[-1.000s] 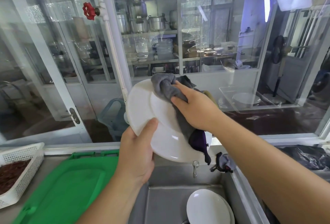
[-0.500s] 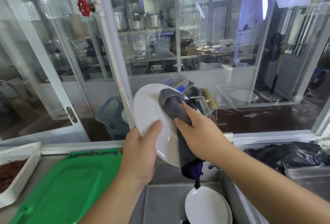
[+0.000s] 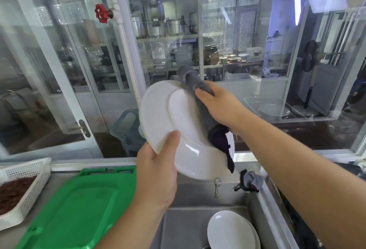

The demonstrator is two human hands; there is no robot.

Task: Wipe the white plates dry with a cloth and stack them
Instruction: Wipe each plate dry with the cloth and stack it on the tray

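Three white plates show: one held up [image 3: 158, 114] and two stacked in the sink [image 3: 230, 231]. Two cloths [image 3: 200, 98], one green tray [image 3: 75, 205], one basket [image 3: 25, 195].

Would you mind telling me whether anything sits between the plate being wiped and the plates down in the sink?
Nothing visible does. The held plate hangs above the sink, and open space lies between it and the plates in the sink, lower right.
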